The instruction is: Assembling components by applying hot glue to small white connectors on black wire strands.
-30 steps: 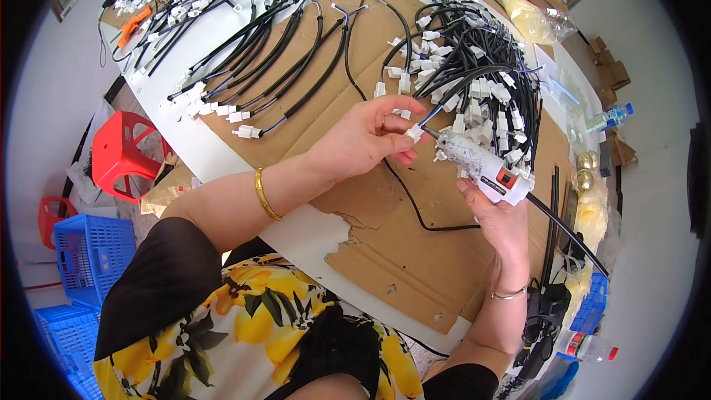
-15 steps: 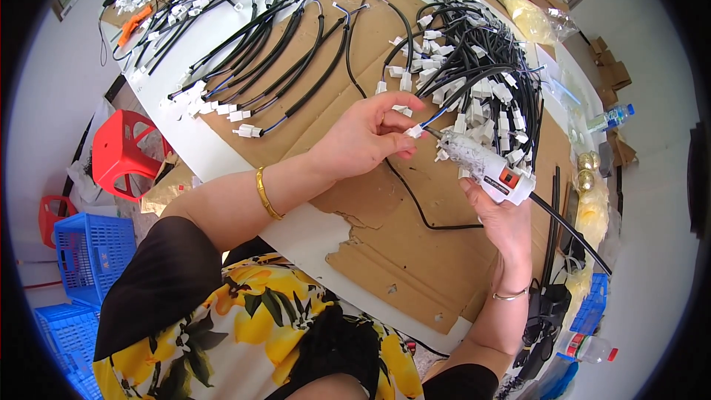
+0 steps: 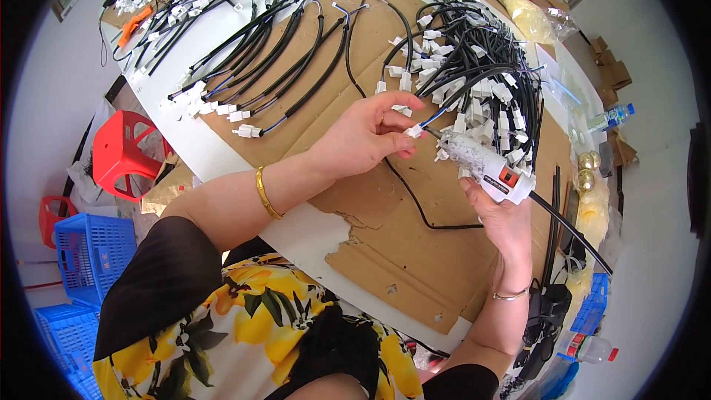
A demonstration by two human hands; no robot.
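Between thumb and fingers, my left hand (image 3: pixel 370 135) pinches a small white plug connector (image 3: pixel 415 131) on the end of a black-sleeved cable with blue and white wires. My right hand (image 3: pixel 498 211) is wrapped round a white hot glue gun (image 3: pixel 478 161), its barrel smeared with dark residue. The gun's nozzle (image 3: pixel 433 132) points left, at the wire end of the connector; whether it touches cannot be made out. Behind the gun lies a big pile of black cables (image 3: pixel 481 52) with white connectors. Several finished-looking cables (image 3: pixel 296 96) are laid side by side to the left.
Brown cardboard (image 3: pixel 400 267) covers much of the white table (image 3: pixel 296 233). The gun's black cord (image 3: pixel 570 230) runs off to the right. More cables (image 3: pixel 215 0) and an orange-handled tool (image 3: pixel 133 26) lie far left. A red stool (image 3: pixel 126 152) and blue crates (image 3: pixel 92 255) stand left of the table.
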